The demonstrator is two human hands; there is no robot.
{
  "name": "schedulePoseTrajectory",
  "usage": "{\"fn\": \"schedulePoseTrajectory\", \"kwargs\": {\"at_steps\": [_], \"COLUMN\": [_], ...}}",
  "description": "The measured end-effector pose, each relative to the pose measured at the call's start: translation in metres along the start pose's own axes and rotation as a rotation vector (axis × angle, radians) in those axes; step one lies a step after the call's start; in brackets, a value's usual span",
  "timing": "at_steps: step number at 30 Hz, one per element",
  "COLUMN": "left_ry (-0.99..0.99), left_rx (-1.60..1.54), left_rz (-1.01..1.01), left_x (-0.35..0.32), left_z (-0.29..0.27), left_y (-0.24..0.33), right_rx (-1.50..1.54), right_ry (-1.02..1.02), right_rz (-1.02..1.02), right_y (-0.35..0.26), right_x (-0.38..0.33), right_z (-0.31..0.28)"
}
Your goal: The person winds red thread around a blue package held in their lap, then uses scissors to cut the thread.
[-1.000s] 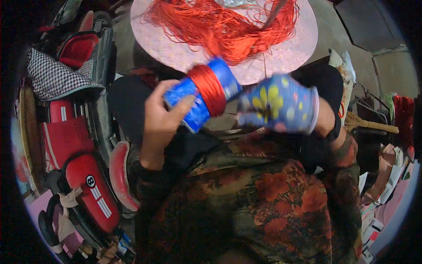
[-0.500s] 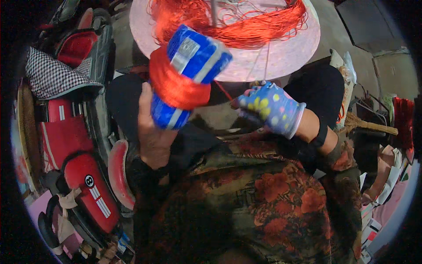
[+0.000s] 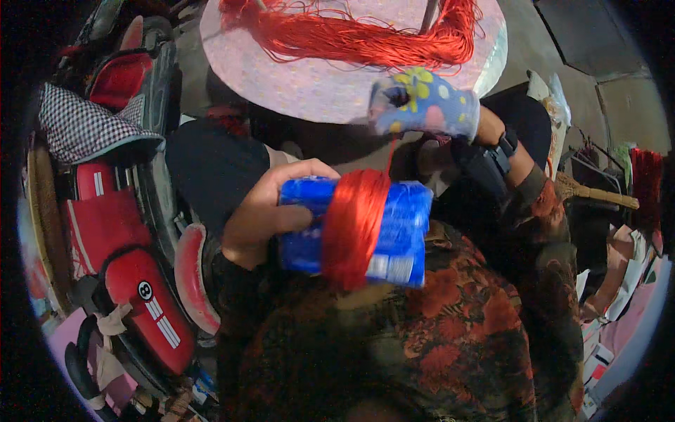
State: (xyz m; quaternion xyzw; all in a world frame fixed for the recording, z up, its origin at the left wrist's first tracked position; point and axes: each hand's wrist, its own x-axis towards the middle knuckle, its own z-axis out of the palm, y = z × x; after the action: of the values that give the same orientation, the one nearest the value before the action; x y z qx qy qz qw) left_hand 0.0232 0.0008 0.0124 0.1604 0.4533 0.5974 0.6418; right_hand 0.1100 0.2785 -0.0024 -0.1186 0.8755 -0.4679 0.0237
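My bare left hand [image 3: 256, 214] grips one end of a blue plastic-wrapped pack [image 3: 404, 228], thumb across its face. A thick band of red cord [image 3: 355, 228] is wound round the pack's middle. From this band a single red strand [image 3: 391, 156] runs up to my right hand [image 3: 425, 105], which wears a blue flowered glove. Its fingers are curled closed where the strand meets them, by the near edge of a round pale pink board [image 3: 281, 88]. Across that board lies a large loose skein of red cord [image 3: 365, 48], around upright rods [image 3: 429, 15].
On the left stand a red and black ride-on toy [image 3: 151, 309] and a checkered cloth [image 3: 91, 126]. A straw broom [image 3: 598, 193] lies at the right, near a red bundle [image 3: 645, 186] and papers [image 3: 619, 267]. My knees flank the space below the board.
The pack has turned from tilted upright to nearly level and moved right and nearer my body. My right hand has risen to the board's edge. The board and skein have turned somewhat.
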Motion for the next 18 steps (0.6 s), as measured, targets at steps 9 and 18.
{"fn": "schedulePoseTrajectory", "kwargs": {"at_steps": [9, 18], "left_ry": [0.482, 0.266], "left_rx": [-0.377, 0.432], "left_rz": [0.567, 0.063], "left_x": [0.012, 0.012], "left_z": [0.000, -0.011], "left_y": [-0.003, -0.009], "right_rx": [-0.339, 0.079], "right_ry": [-0.139, -0.009], "right_rz": [-0.017, 0.011], "right_y": [-0.032, -0.032], "right_x": [-0.043, 0.009], "right_z": [0.051, -0.003]}}
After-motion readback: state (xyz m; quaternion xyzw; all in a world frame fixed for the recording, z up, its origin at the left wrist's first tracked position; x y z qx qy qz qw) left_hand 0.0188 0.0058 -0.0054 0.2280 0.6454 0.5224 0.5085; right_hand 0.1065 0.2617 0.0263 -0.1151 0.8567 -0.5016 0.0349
